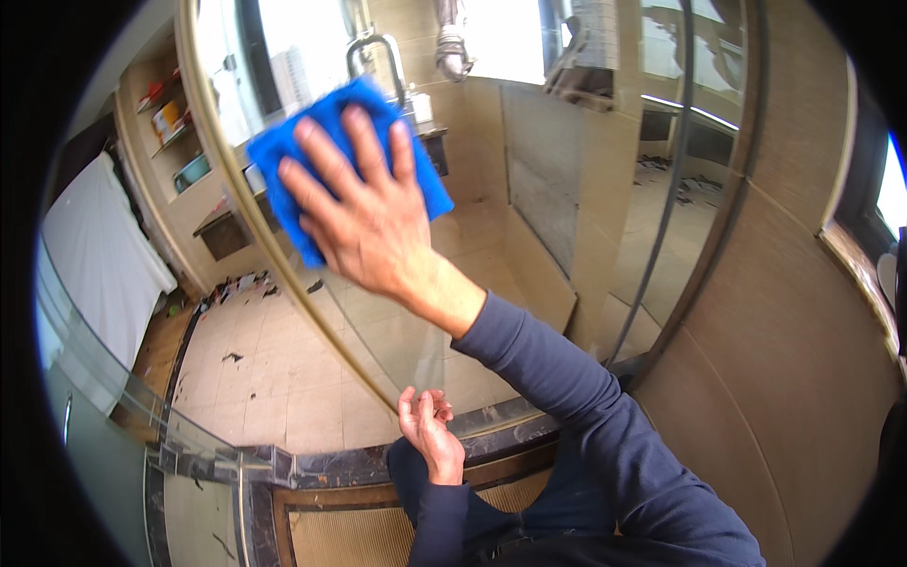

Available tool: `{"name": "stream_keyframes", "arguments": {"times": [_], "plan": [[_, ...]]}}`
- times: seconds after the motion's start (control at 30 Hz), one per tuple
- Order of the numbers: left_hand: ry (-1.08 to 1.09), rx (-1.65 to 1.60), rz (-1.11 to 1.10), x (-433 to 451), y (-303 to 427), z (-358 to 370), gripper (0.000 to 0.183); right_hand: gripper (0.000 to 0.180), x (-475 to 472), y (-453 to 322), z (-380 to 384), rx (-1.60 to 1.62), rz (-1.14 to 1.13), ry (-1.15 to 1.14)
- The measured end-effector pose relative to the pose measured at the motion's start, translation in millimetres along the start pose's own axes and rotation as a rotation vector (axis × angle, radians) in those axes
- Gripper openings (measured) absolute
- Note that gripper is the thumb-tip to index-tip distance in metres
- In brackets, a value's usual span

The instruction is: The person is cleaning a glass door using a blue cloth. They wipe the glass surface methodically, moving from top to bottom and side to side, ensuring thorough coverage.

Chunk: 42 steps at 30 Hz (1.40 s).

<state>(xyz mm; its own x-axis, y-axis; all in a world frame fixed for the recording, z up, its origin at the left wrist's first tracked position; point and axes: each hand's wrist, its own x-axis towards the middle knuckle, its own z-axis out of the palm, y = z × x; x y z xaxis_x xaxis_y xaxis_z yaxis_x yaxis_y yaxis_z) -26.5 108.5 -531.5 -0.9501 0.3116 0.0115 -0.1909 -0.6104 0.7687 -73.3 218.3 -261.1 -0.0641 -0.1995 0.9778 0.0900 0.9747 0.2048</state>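
My right hand (368, 212) presses a blue cloth (347, 96) flat against a clear glass panel (468, 283), fingers spread over it. A gold-coloured metal strip (301, 298) runs down the left edge of this panel. Lower down, near the bottom of that strip, my left hand (432, 436) is raised with its fingers loosely curled and apart, holding nothing. Whether it touches the glass, I cannot tell. Behind the panel, a chrome handle (393, 60) shows just above the cloth.
A dark stone sill (340, 464) crosses before my knees. Dark scraps (234, 283) lie on the tiled floor (241, 397) beyond it. A glass partition (92, 425) stands at left, near a white sheet (106, 255) and shelves (166, 142). A tiled wall (772, 340) rises at right.
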Motion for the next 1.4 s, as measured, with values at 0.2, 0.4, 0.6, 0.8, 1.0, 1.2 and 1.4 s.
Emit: {"name": "stream_keyframes", "arguments": {"times": [0.2,0.4,0.6,0.8,1.0,1.2,1.4], "plan": [[-0.061,0.029,-0.016,-3,-4,6,0.027,0.056,-24,67,-56,-0.136,0.114,0.003],[-0.144,0.015,-0.071,-13,-23,24,0.027,0.066,-103,152,-131,-0.475,0.5,0.14],[-0.132,0.059,-0.117,-21,-37,27,0.028,0.061,-165,98,-121,-0.339,0.408,-0.082],[-0.151,0.071,-0.072,-13,-29,41,0.026,0.057,-34,189,-146,-0.425,0.254,0.151],[-0.17,0.076,-0.153,-16,-46,58,0.027,0.053,-35,231,-166,-0.419,0.23,0.164],[-0.164,0.12,-0.214,-15,-65,47,0.029,0.058,-180,199,-170,-0.451,0.392,0.049],[-0.184,0.244,-0.206,-24,-8,78,0.024,0.062,-249,166,-154,-0.371,0.569,0.07]]}}
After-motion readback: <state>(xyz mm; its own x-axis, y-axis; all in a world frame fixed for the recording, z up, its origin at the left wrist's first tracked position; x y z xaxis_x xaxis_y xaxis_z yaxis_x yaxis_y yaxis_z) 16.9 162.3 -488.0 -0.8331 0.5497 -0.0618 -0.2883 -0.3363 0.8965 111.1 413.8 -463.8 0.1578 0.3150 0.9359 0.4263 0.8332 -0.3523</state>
